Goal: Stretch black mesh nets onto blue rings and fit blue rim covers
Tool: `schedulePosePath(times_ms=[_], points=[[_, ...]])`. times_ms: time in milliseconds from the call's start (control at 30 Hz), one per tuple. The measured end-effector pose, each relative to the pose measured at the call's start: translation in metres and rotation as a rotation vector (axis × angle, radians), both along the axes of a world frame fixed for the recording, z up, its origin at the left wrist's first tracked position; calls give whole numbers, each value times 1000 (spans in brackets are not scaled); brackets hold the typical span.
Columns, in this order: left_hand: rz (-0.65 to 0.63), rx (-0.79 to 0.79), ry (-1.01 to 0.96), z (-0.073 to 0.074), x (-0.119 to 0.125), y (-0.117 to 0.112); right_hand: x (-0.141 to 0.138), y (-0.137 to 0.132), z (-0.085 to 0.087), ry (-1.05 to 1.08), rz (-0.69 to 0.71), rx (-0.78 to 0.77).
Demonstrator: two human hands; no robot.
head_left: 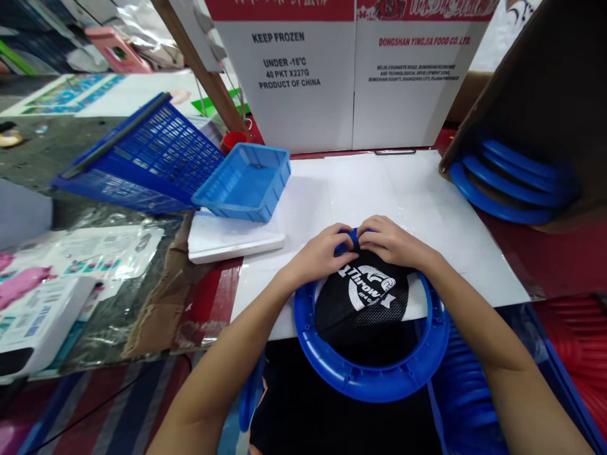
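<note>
- the left hand (327,253) has bent fingers and pinches the black mesh cloth (363,300) at the far side of the blue plastic ring (372,382).
- the right hand (391,243) is right beside it, fingers curled, pinching cloth and ring there too.
- the ring lies half over the white sheet (308,196), and its near part pokes past the edge toward the person.
- the cloth is inside the ring, with white "throw" words facing up.
- the work looks only begun: i think the far bit is being joined now.
- the near part of the ring is bare, so most of the joining looks left to do.
- more blue rings (497,196) sit in the brown cardboard box (535,76). i cannot tell if they have cloth.
</note>
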State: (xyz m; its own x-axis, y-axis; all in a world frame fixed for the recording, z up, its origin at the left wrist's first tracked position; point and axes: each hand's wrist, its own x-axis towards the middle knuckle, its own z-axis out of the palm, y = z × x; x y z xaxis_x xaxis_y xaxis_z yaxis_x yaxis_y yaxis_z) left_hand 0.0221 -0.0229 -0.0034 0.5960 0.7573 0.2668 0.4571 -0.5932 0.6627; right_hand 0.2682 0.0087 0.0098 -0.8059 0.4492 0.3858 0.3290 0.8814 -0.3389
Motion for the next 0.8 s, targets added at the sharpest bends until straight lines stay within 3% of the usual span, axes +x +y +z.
schedulePosePath(times_ms=[333,800], points=[[193,-174,-184,-8,5,9,-3,1,-5,49,-48,43],[284,-39,-127,-9,10,6,-3,2,-11,10,-116,97]])
